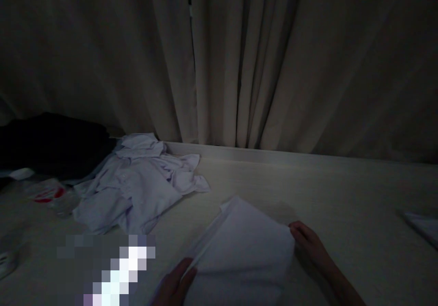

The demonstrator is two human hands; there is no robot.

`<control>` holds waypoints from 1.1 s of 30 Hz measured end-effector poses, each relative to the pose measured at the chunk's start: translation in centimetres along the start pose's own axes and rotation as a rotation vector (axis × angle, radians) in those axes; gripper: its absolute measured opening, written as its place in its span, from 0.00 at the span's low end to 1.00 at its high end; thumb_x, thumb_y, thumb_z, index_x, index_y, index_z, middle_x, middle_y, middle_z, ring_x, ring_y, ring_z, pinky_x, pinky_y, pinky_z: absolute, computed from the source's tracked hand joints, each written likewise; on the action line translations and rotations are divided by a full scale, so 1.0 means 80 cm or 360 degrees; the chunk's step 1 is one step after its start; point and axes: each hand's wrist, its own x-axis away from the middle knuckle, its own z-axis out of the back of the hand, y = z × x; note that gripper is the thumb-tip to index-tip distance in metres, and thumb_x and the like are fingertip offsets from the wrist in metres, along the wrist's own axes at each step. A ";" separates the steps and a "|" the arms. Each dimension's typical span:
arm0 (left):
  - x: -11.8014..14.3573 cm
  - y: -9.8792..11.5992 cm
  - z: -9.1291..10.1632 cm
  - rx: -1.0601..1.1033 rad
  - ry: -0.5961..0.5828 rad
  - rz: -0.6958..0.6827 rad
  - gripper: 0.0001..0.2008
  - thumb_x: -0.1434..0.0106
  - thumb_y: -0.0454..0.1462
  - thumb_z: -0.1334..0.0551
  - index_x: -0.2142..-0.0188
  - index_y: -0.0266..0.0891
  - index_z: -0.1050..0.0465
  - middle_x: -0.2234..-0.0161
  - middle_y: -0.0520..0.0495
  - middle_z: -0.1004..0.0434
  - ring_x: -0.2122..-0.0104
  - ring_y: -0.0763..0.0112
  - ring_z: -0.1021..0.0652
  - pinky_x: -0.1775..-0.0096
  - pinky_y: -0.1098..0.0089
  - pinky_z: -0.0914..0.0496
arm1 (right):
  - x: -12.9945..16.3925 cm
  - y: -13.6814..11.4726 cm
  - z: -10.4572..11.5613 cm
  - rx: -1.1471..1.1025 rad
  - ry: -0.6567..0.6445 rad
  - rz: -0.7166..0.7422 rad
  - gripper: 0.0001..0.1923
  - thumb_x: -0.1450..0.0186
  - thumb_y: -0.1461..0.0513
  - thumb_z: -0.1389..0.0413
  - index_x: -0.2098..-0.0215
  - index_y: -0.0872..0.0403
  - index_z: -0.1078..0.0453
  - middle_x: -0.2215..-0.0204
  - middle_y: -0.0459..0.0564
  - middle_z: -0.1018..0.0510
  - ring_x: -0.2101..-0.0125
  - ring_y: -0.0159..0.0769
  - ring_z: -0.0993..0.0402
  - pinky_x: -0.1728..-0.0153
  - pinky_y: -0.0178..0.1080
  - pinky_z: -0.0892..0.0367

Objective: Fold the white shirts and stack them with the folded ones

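Observation:
A pale, whitish garment (244, 246), folded into a flat panel, lies tilted at the front of the white surface. My right hand (310, 242) pinches its right corner, the thumb and fingers closed on the fabric. At the left edge, my left hand (176, 281) has its fingers and thumb on either side of the folded layers. The garment's near end runs out of the picture at the bottom. To the left lies a crumpled heap of pale clothing (137, 187), apart from both hands.
Dark folded clothing (51, 144) is stacked at the far left. In front of it lies a clear plastic bottle (51, 196) with a red label. A white power strip end (7, 264) shows at the left edge. Another pale cloth (424, 226) lies far right. Curtains (219, 68) hang behind.

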 end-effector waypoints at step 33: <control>-0.059 0.076 0.036 -0.0169 -0.0069 -0.0526 0.17 0.42 0.49 0.46 0.69 0.39 0.27 0.68 0.48 0.23 0.66 0.65 0.24 0.63 0.69 0.33 | -0.053 -0.025 0.015 0.0268 -0.0149 -0.0109 0.16 0.41 0.53 0.50 0.64 0.56 0.30 0.66 0.53 0.23 0.65 0.41 0.28 0.60 0.43 0.34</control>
